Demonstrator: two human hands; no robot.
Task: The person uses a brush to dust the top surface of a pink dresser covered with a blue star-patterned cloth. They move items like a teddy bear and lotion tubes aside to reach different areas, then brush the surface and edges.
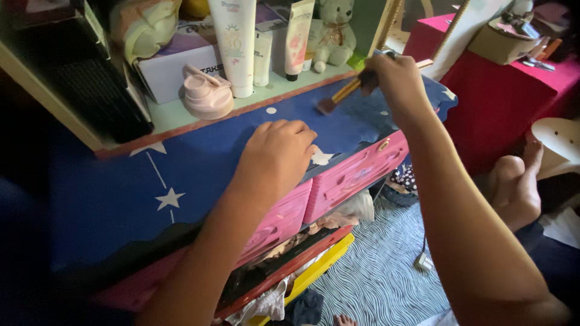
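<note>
Brush (341,95) work centres on the blue star-patterned cover (181,163) spread over a pink drawer unit (338,181). At the left, on the pale green shelf (169,115), sit a pink flask (207,93), a white box (172,69) and a tall white tube (235,45), with a small teddy bear (333,30) further along. The left hand (278,154) rests knuckles-up on the cover, fingers curled together and holding nothing. To the right, the right hand (396,81) has its fingers clamped on the brush handle, the bristle end touching the cover near the shelf edge. Beyond stands a red-draped table (507,96).
</note>
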